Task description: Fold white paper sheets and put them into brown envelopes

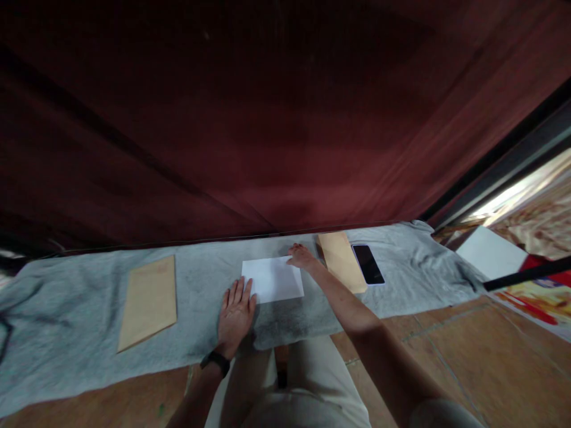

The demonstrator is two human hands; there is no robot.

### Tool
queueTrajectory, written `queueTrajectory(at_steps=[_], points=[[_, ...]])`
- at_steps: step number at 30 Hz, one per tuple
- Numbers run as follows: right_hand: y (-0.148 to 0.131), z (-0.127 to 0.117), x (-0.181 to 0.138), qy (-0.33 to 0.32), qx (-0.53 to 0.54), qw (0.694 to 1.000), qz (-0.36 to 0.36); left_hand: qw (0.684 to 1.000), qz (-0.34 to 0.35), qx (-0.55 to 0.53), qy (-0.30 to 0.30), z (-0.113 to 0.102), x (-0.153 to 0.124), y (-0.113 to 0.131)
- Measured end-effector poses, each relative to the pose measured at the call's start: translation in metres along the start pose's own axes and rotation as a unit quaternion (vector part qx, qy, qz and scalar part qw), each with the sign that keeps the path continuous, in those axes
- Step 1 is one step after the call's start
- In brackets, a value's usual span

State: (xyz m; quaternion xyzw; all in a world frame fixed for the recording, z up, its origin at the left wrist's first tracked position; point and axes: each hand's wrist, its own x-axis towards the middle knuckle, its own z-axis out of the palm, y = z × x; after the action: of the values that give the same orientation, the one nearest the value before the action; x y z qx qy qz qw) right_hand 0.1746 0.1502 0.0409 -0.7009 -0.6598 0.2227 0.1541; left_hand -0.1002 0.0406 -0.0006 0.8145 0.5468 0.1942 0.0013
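A white sheet of paper (273, 280) lies flat on the grey cloth in front of me. My left hand (236, 312) rests palm down with fingers stretched out, its fingertips at the paper's lower left edge. At the paper's upper right corner is my right hand (301, 257), its fingers bent a little and touching the sheet; whether they pinch it I cannot tell. A brown envelope (149, 300) lies by itself to the left. More brown envelopes (341, 261), seemingly a stack, lie right of the paper, partly behind my right forearm.
A phone (368, 264) lies beside the right-hand envelopes. The grey cloth (205, 267) covers a long narrow surface against a dark red wall (276, 148). A dark metal bar (530, 274) and a white flat panel (492, 252) stand at the right. Below is a tiled floor (499, 356).
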Motion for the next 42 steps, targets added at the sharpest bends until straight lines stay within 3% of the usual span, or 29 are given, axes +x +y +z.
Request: queueTrajectory(at_steps=[4, 7, 12, 15, 20, 24, 26, 29, 31, 33, 35, 39, 42], points=[[0.010, -0.001, -0.017, -0.002, 0.149, 0.988, 0.026, 0.998, -0.031, -0.053, 0.015, 0.001, -0.001, -0.001], [0.022, 0.002, -0.043, 0.012, 0.274, 0.960, 0.061, 0.987, -0.086, -0.127, 0.039, 0.001, -0.003, -0.005], [0.034, 0.025, -0.104, 0.098, 0.459, 0.872, 0.135, 0.949, -0.164, -0.253, 0.089, -0.001, -0.007, -0.016], [0.029, 0.046, -0.134, 0.129, 0.532, 0.819, 0.172, 0.923, -0.207, -0.312, 0.089, 0.001, -0.005, -0.008], [0.002, 0.074, -0.153, 0.135, 0.606, 0.760, 0.193, 0.849, -0.272, -0.454, -0.009, 0.005, -0.003, 0.033], [-0.016, 0.084, -0.153, 0.120, 0.637, 0.738, 0.186, 0.765, -0.339, -0.545, -0.057, -0.004, -0.002, 0.050], [-0.019, 0.085, -0.154, 0.106, 0.637, 0.742, 0.179, 0.737, -0.358, -0.570, -0.053, -0.011, 0.000, 0.046], [-0.012, 0.083, -0.158, 0.097, 0.623, 0.756, 0.173, 0.734, -0.366, -0.570, -0.048, -0.020, 0.005, 0.035], [-0.005, 0.077, -0.161, 0.124, 0.556, 0.809, 0.145, 0.738, -0.366, -0.563, -0.064, -0.023, 0.006, 0.027], [0.002, 0.071, -0.162, 0.169, 0.415, 0.891, 0.079, 0.741, -0.368, -0.556, -0.078, -0.023, 0.007, 0.023], [0.004, 0.065, -0.161, 0.197, 0.259, 0.946, -0.002, 0.744, -0.371, -0.549, -0.083, -0.021, 0.006, 0.021], [-0.006, 0.062, -0.150, 0.185, 0.103, 0.969, -0.127, 0.749, -0.366, -0.545, -0.093, -0.017, 0.005, 0.022], [-0.013, 0.068, -0.141, 0.160, -0.004, 0.972, -0.174, 0.758, -0.355, -0.535, -0.115, -0.018, 0.005, 0.021]])
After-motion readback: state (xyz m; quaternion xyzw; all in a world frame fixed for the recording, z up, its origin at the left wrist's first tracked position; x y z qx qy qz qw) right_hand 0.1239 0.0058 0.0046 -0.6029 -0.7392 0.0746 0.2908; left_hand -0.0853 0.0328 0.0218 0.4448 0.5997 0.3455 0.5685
